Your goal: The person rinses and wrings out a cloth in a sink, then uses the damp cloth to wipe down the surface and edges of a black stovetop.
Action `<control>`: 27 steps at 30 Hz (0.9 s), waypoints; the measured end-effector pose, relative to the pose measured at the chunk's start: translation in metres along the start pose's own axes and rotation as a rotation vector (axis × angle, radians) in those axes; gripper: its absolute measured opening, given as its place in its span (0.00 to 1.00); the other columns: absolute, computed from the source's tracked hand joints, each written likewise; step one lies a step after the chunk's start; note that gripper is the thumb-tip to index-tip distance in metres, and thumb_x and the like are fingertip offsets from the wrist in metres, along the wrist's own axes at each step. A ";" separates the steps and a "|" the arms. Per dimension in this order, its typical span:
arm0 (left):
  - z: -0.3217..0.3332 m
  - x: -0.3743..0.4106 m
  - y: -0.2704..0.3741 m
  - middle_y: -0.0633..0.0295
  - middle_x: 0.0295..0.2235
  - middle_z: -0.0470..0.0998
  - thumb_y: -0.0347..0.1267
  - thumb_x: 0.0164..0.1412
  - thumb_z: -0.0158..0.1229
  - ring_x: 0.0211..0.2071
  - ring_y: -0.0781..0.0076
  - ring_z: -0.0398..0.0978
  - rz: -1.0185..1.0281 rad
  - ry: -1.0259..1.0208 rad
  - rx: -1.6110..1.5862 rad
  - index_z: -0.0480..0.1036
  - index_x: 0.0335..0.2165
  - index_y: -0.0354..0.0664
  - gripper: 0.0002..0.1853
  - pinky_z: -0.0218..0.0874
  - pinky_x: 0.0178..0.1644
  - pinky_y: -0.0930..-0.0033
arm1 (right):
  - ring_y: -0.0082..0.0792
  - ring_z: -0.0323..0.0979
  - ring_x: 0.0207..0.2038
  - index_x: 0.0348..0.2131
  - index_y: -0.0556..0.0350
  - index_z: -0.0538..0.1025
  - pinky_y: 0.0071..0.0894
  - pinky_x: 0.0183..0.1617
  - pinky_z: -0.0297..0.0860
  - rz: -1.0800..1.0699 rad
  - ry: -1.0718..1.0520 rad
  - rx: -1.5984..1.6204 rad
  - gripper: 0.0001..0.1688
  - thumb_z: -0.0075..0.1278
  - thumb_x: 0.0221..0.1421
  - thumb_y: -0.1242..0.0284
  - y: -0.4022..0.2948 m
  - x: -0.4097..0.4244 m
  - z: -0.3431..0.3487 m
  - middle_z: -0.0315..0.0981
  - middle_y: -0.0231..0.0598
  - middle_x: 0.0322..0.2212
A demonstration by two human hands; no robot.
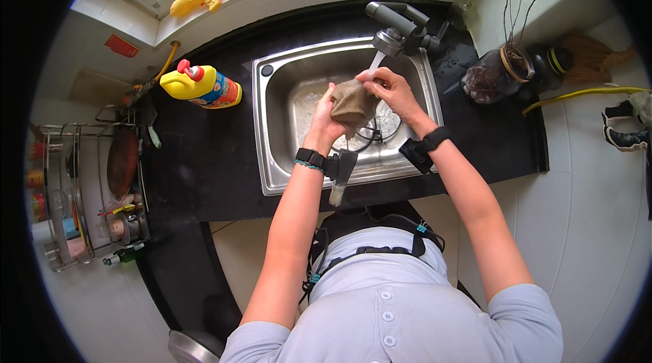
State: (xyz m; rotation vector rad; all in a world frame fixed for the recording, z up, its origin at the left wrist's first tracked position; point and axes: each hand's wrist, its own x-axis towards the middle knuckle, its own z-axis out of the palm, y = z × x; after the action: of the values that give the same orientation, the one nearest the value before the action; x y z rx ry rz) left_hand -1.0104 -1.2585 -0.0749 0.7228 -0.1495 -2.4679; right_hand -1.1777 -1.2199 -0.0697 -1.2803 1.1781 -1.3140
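Observation:
A wet brown cloth [355,104] is held up over the stainless steel sink [279,123]. My left hand [324,117] grips its left side, thumb pointing up. At the cloth's upper right edge, the fingertips of my right hand [391,92] pinch it, directly beneath the faucet. Water runs from the grey faucet [389,39] onto my right fingers and the cloth's top. Below the cloth, a black drain fitting [376,134] shows in part at the sink's bottom. The cloth's lower end hangs down, and the palm side of my left hand is partly covered.
A yellow detergent bottle [206,87] with a red cap stands left of the sink on the black countertop [204,159]. Right of it are a glass jar [496,75] with twigs and a dark bottle [547,67]. A wire rack [76,131] hangs at the left.

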 end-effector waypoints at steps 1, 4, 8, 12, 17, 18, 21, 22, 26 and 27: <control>0.002 0.000 -0.001 0.51 0.43 0.67 0.51 0.60 0.29 0.44 0.56 0.67 -0.005 0.011 -0.004 0.59 0.47 0.35 0.30 0.59 0.49 0.56 | 0.17 0.65 0.35 0.35 0.57 0.72 0.16 0.40 0.61 -0.032 0.008 -0.043 0.09 0.48 0.51 0.74 0.002 0.000 0.000 0.71 0.29 0.31; -0.003 0.000 -0.002 0.51 0.43 0.67 0.51 0.60 0.29 0.43 0.56 0.67 -0.043 -0.071 -0.079 0.59 0.46 0.35 0.30 0.59 0.48 0.56 | 0.17 0.66 0.33 0.35 0.55 0.72 0.16 0.38 0.62 0.000 0.027 -0.061 0.09 0.49 0.50 0.73 0.006 0.002 0.001 0.71 0.29 0.30; -0.013 0.004 -0.006 0.52 0.43 0.68 0.51 0.60 0.31 0.42 0.57 0.68 0.009 -0.089 -0.057 0.61 0.45 0.35 0.30 0.60 0.47 0.57 | 0.18 0.68 0.29 0.32 0.54 0.73 0.15 0.35 0.62 0.327 0.241 0.434 0.08 0.50 0.50 0.71 0.004 0.001 -0.005 0.71 0.29 0.26; -0.003 -0.006 -0.003 0.53 0.42 0.69 0.53 0.58 0.36 0.42 0.59 0.68 0.063 0.101 0.167 0.63 0.44 0.36 0.31 0.61 0.46 0.59 | 0.18 0.68 0.28 0.32 0.58 0.73 0.14 0.33 0.62 0.298 0.262 0.349 0.10 0.49 0.51 0.70 0.012 0.003 -0.011 0.72 0.31 0.24; 0.003 -0.010 0.001 0.54 0.40 0.71 0.55 0.56 0.39 0.41 0.62 0.69 0.044 0.120 0.236 0.65 0.42 0.37 0.32 0.61 0.46 0.62 | 0.24 0.67 0.31 0.32 0.55 0.75 0.21 0.38 0.62 0.125 0.163 -0.187 0.13 0.45 0.52 0.65 0.029 0.007 -0.016 0.71 0.33 0.23; 0.003 -0.012 0.002 0.55 0.40 0.71 0.55 0.55 0.39 0.40 0.63 0.70 0.051 0.127 0.233 0.65 0.42 0.37 0.32 0.61 0.46 0.63 | 0.29 0.67 0.33 0.36 0.51 0.74 0.26 0.40 0.62 0.131 0.164 -0.230 0.17 0.45 0.52 0.60 0.024 0.006 -0.013 0.69 0.36 0.23; -0.002 -0.011 0.012 0.55 0.40 0.71 0.52 0.58 0.36 0.41 0.61 0.70 0.059 0.069 0.177 0.66 0.42 0.37 0.29 0.60 0.47 0.61 | 0.21 0.62 0.33 0.40 0.56 0.71 0.19 0.38 0.61 0.095 0.009 -0.199 0.20 0.45 0.53 0.61 -0.004 0.003 0.003 0.63 0.31 0.27; -0.001 -0.011 0.015 0.55 0.39 0.72 0.52 0.58 0.36 0.40 0.63 0.70 0.035 0.041 0.215 0.67 0.40 0.37 0.29 0.60 0.47 0.62 | 0.20 0.63 0.32 0.44 0.55 0.69 0.18 0.38 0.60 0.003 -0.085 -0.274 0.23 0.47 0.51 0.62 0.003 0.003 0.003 0.65 0.33 0.27; -0.002 -0.007 0.027 0.60 0.34 0.73 0.45 0.58 0.44 0.34 0.71 0.71 0.088 0.090 0.419 0.68 0.35 0.38 0.20 0.62 0.41 0.69 | 0.14 0.58 0.23 0.28 0.62 0.71 0.18 0.26 0.58 0.192 -0.361 -0.400 0.16 0.48 0.50 0.64 0.005 0.008 -0.007 0.63 0.28 0.18; -0.013 -0.002 0.032 0.61 0.33 0.73 0.43 0.58 0.45 0.34 0.72 0.71 0.185 0.137 0.506 0.68 0.35 0.38 0.18 0.62 0.40 0.70 | 0.13 0.53 0.20 0.20 0.63 0.68 0.19 0.22 0.54 0.208 -0.328 -0.423 0.18 0.47 0.51 0.65 0.013 0.011 -0.015 0.58 0.23 0.14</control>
State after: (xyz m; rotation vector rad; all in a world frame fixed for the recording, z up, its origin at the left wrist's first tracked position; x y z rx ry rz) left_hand -0.9864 -1.2838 -0.0770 1.0306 -0.7709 -2.2076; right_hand -1.1933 -1.2320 -0.0815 -1.5537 1.3479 -0.6892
